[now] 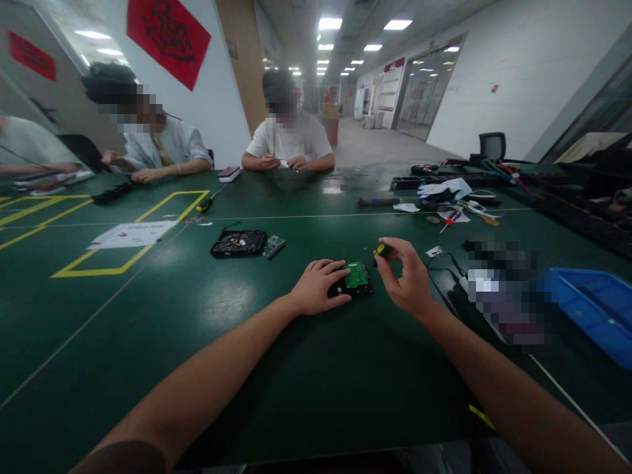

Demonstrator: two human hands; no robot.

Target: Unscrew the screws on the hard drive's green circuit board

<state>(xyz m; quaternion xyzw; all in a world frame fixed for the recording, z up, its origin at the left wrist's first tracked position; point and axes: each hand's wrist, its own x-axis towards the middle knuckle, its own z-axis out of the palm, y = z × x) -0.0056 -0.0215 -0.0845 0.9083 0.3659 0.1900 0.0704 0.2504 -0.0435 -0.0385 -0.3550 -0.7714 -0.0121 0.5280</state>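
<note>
A black hard drive with a green circuit board facing up lies flat on the green table. My left hand grips its left side, fingers over the top and thumb along the near edge. Just right of the drive, my right hand pinches a screwdriver by its yellow and black handle, between thumb and fingertips. The screwdriver's tip is too small and dark to make out. Further left sit another black hard drive and a loose circuit board, both apart from my hands.
A blue bin stands at the right. Cables, gloves and a red-tipped screwdriver lie at the back right. A yellow-handled screwdriver and a paper sheet are at the left. Several people sit across the table.
</note>
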